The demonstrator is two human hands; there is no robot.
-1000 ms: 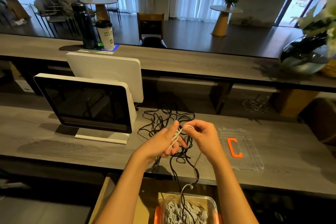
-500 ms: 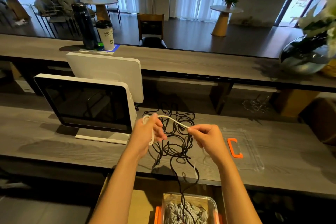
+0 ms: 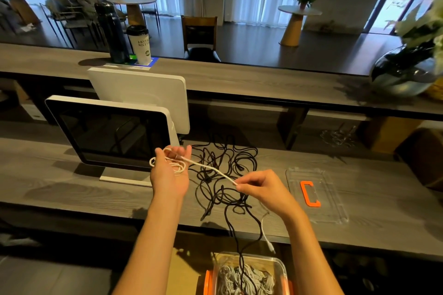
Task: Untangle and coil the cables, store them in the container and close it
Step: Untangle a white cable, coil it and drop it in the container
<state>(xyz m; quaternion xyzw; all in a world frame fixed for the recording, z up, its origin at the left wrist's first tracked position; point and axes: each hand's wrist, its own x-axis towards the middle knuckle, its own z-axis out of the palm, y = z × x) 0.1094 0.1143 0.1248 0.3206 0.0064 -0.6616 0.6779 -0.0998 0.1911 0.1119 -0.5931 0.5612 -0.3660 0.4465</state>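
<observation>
Right grip (image 3: 260, 188) pinches white cable (image 3: 211, 170), coiled round left palm (image 3: 171, 170).

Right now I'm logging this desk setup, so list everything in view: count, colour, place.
white cable: 1, white, strung between both hands
black cables: tangle, black, desk centre, one trailing into the container
container: 1, clear with orange clips, below the desk edge, holds grey cables
lid: 1, clear with orange handle, desk right
monitor: 1, white frame, desk left
cup: 1, white, upper counter
bottle: 1, black, beside cup
vase: 1, glass, counter right
left hand: loops over open palm
right hand: pinches cable
</observation>
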